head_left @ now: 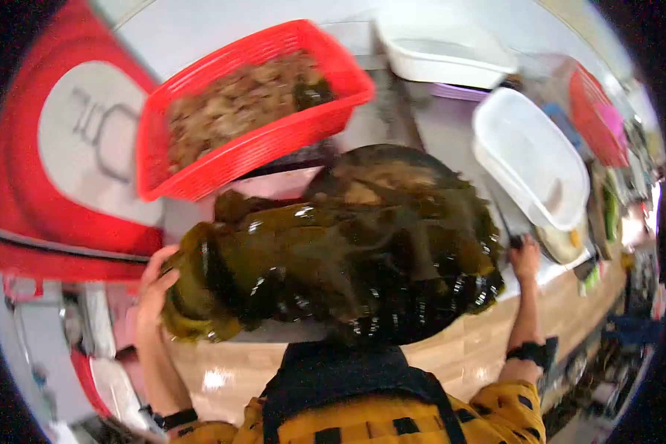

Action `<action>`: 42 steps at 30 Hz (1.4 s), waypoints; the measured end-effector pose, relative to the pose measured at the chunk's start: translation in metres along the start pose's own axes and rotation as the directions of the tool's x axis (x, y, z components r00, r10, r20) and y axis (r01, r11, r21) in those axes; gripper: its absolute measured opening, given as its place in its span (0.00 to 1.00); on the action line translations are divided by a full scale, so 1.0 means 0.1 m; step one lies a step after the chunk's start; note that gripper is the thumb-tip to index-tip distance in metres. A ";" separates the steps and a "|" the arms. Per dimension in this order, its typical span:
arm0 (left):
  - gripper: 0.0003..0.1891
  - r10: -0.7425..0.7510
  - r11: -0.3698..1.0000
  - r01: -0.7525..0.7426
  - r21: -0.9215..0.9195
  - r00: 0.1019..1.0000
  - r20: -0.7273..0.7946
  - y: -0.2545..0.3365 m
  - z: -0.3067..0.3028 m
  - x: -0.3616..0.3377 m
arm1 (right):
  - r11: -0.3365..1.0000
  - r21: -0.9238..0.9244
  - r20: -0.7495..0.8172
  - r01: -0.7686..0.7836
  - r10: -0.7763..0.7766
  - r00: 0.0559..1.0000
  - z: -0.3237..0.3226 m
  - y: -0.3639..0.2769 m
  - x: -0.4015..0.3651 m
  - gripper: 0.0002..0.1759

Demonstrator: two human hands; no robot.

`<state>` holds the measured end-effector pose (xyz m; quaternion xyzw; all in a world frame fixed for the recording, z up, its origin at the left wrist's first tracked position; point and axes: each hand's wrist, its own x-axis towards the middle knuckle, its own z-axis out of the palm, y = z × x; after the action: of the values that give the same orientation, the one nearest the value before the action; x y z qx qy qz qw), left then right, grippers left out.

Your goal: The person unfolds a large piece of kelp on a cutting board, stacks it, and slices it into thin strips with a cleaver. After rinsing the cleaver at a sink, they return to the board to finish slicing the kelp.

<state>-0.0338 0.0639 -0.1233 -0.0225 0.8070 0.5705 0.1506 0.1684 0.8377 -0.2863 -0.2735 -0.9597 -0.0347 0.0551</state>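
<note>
Kelp [348, 259], a glossy heap of wet, dark olive-brown sheets, lies on the pale wooden tabletop [459, 355] right in front of the person and fills the middle of the view. Its long axis runs left to right across the tabletop, rising slightly to the right. The thicker, folded end points at the left hand [155, 288] and the flatter end reaches toward the right hand [525, 259].

The left hand rests against that left end with its fingers curled onto the outer fold. Whether it actually pinches a sheet cannot be told. The right hand is clenched around a small dark handle [516, 240] just beside the right end of the heap. A thin dark strip slants up from it, perhaps a blade, but it is too blurred to be sure.

The work looks to be at an early stage. The sheets appear whole and stacked, no cut strips or separate portions show, and the heap seems merely steadied between the two hands.

Behind it, a red plastic basket [274, 140] holds brownish pieces. To the right, an empty white plastic tub [533, 163] stands near the right hand.
</note>
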 end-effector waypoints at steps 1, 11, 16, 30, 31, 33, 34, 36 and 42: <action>0.24 -0.014 0.997 0.017 0.078 0.999 -0.051 0.05 0.08 -0.02 | 0.996 0.067 0.039 -0.063 0.061 0.997 -0.21 -0.18 -0.02 0.25; 0.26 -0.039 0.992 0.047 0.116 0.997 -0.066 -0.39 -0.37 0.10 | 0.919 0.236 0.117 -0.315 0.295 0.948 -1.29 -0.77 -1.21 0.19; 0.28 0.020 0.936 0.035 -0.349 0.988 0.153 0.23 -0.39 0.14 | 0.636 0.658 0.052 -0.404 0.496 0.867 -1.56 -1.45 -2.00 0.15; 0.21 0.054 0.989 -0.078 0.123 0.981 0.188 -0.68 -0.76 0.29 | 0.318 0.915 0.369 -0.249 -0.410 0.834 -1.75 -5.14 -1.95 0.12; 0.20 0.051 0.977 -0.084 0.196 0.984 0.170 -0.68 -0.73 0.24 | 0.383 0.896 0.386 -0.222 -0.428 0.817 -1.79 -5.29 -1.91 0.13; 0.20 0.032 0.977 -0.063 0.202 0.988 0.153 -0.74 -0.67 0.19 | 0.454 0.870 0.408 -0.191 -0.445 0.798 -1.79 -5.53 -1.89 0.14; 0.21 0.023 0.976 -0.054 0.213 0.989 0.146 -0.79 -0.65 0.21 | 0.509 0.841 0.443 -0.185 -0.450 0.776 -1.69 -5.63 -1.88 0.15; 0.20 0.076 0.963 -0.106 0.249 0.989 0.127 -1.03 -0.63 0.26 | 0.568 0.805 0.478 -0.172 -0.448 0.755 -1.59 -5.73 -1.87 0.16; 0.25 0.286 0.830 -0.343 0.439 0.939 0.191 -0.90 -0.19 0.21 | 0.701 0.709 0.475 -0.069 -0.403 0.782 -1.60 -5.90 -1.86 0.15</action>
<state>-0.0393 0.0180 -0.2050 0.1810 0.9025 0.3771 0.1025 0.0270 0.2251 -0.1724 -0.1349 -0.8885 0.4099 -0.1561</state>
